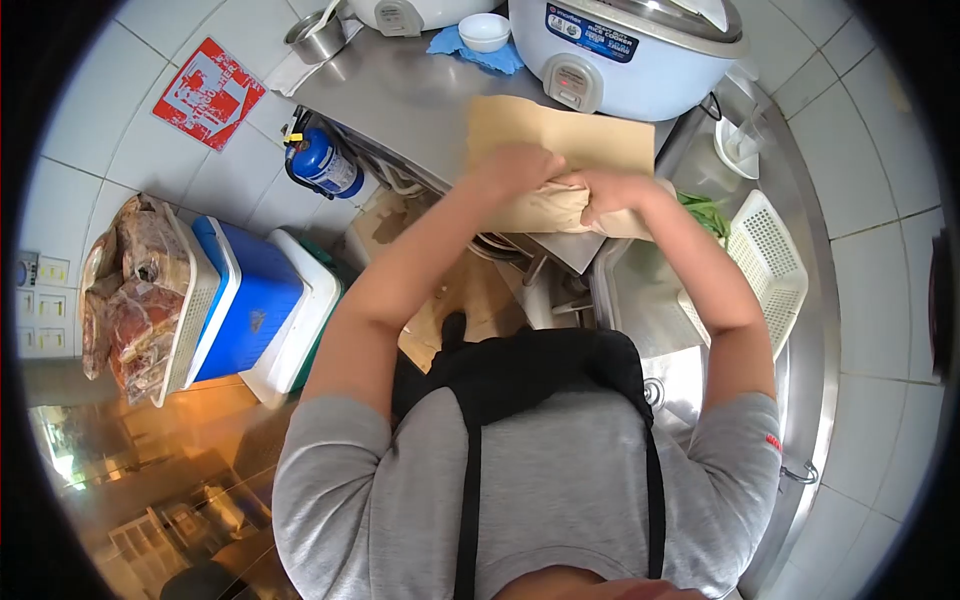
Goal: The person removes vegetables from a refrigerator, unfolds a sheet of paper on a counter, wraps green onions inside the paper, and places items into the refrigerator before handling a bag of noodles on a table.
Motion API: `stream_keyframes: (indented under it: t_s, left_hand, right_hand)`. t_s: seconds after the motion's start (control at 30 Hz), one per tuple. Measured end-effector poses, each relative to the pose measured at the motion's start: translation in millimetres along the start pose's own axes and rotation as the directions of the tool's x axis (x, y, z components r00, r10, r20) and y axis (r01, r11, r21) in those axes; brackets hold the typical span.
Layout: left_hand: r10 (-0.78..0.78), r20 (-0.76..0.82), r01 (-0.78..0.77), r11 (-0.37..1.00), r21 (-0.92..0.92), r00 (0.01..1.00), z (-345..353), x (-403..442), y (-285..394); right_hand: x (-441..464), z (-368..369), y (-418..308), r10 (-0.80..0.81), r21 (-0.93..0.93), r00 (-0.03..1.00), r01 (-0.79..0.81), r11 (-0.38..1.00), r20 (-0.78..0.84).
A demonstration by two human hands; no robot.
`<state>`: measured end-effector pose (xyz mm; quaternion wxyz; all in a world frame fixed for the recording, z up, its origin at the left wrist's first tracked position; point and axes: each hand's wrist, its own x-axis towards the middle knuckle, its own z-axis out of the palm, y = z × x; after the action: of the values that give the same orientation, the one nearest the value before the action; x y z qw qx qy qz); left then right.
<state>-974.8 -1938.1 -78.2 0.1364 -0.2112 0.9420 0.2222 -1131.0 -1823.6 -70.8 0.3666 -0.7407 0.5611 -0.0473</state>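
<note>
A sheet of brown wrapping paper (590,135) lies on the corner of the steel counter. Its near part is crumpled and folded over into a bundle; whatever is inside stays hidden. My left hand (522,168) presses on the left side of the fold, fingers curled on the paper and slightly smeared by motion. Close beside it, my right hand (612,192) grips the folded, bunched part of the paper from the right.
A large rice cooker (625,60) stands just beyond the paper. A white bowl (484,32) sits on a blue cloth (462,48). To the right, the sink (640,300) holds a white plastic basket (775,255) and green leaves (706,214). A fire extinguisher (325,162) is at left.
</note>
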Motion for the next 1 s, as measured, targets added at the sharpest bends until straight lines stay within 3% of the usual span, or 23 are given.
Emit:
stream_keyframes:
  t_s: [0.03, 0.07, 0.1, 0.17, 0.23, 0.33, 0.37, 0.43, 0.5, 0.53, 0.6, 0.63, 0.73, 0.77, 0.83, 0.93, 1.0]
  left_hand:
    - [-0.014, 0.024, 0.012, 0.998, 0.056, 1.000, -4, -26, 22]
    - [0.059, -0.214, -0.015, 0.979, 0.201, 0.975, 15, -45, 31]
    - [0.159, -0.428, -0.002, 0.939, 0.344, 0.890, 39, -62, 37]
    - [0.249, -0.528, 0.006, 0.901, 0.434, 0.812, 55, -72, 38]
    - [0.215, -0.373, -0.072, 0.929, 0.363, 0.902, 51, -65, 31]
    - [0.120, -0.108, -0.095, 0.973, 0.211, 0.987, 29, -52, 25]
    - [0.112, -0.005, -0.110, 0.986, 0.121, 0.994, 25, -39, 18]
    - [0.121, 0.213, -0.109, 0.992, -0.065, 0.970, 24, -8, 0]
    - [0.086, 0.267, -0.088, 0.996, -0.005, 0.960, 9, 6, -3]
    - [0.070, 0.299, -0.081, 0.996, 0.026, 0.952, 9, 7, -2]
    - [0.014, 0.182, -0.013, 1.000, -0.010, 0.983, 5, 3, -6]
    - [-0.014, 0.120, 0.019, 0.999, -0.035, 0.993, 3, 1, -9]
    - [-0.022, -0.097, 0.030, 0.997, 0.076, 0.995, -5, -36, 11]
    - [0.037, -0.300, 0.038, 0.970, 0.238, 0.953, 11, -46, 19]
    - [0.258, -0.621, 0.142, 0.843, 0.519, 0.740, 45, -57, 25]
    - [0.278, -0.591, 0.017, 0.897, 0.443, 0.757, 40, -32, 10]
    - [0.197, -0.414, -0.055, 0.942, 0.330, 0.889, 17, -19, 4]
  right_hand:
    - [3, -5, 3, 0.026, 0.083, 0.997, -0.032, 0.996, 0.072]
    - [5, -9, 3, 0.047, 0.159, 0.988, -0.070, 0.985, 0.146]
    - [6, -13, 3, 0.070, 0.196, 0.972, -0.115, 0.974, 0.224]
    - [5, -4, 4, 0.033, 0.183, 0.967, -0.082, 0.980, 0.254]
    - [2, 2, 5, -0.043, 0.229, 0.967, -0.017, 0.973, 0.252]
    - [-22, 6, -20, 0.066, -0.083, 0.990, -0.077, 0.994, -0.123]
    - [-29, 12, -30, 0.009, -0.024, 0.975, -0.015, 1.000, -0.222]
    - [-37, 44, -52, 0.007, -0.276, 0.928, -0.118, 0.954, -0.373]
    - [-25, 67, -59, -0.061, -0.406, 0.819, -0.216, 0.888, -0.570]
    - [-23, 71, -54, -0.030, -0.357, 0.832, -0.205, 0.911, -0.553]
    - [-13, 56, -40, 0.024, -0.268, 0.853, -0.190, 0.944, -0.521]
    - [-13, 45, -33, 0.001, -0.148, 0.847, -0.094, 0.984, -0.531]
    - [2, 16, -11, 0.100, 0.124, 0.917, -0.055, 0.991, -0.387]
    - [7, 10, -3, 0.119, 0.173, 0.928, -0.061, 0.983, -0.352]
    - [19, 0, 13, 0.148, 0.258, 0.947, -0.072, 0.963, -0.287]
    - [30, -8, 29, 0.142, 0.393, 0.958, -0.034, 0.919, -0.248]
    - [37, -2, 33, 0.206, 0.274, 0.866, -0.084, 0.958, -0.456]
